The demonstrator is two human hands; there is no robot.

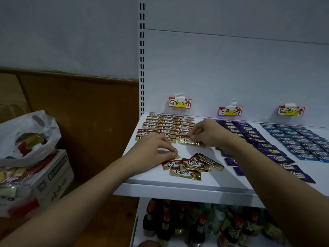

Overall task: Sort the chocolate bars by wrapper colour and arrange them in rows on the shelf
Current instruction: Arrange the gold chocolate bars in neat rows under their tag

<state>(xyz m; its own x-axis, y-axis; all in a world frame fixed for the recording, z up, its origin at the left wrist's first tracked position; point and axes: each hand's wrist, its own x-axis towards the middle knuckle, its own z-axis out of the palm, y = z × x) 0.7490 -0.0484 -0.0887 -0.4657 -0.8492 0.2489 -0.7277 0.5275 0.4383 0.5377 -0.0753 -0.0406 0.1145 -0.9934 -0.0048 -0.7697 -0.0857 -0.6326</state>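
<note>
Currently right hand (209, 133) pinches a gold bar (188, 140) at the brown rows (167, 126) front edge; left hand (153, 148) fingers nip another bar's corner (175, 155); loose pile (192, 165) sits close on the shelf (151, 180); risk: forearms sweeping purple rows (258, 139) askew.

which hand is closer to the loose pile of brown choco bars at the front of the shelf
Left. The left hand has its fingertips at the pile of brown bars, at its left end. The right hand is farther back, pinching a brown bar by the rows.
</note>
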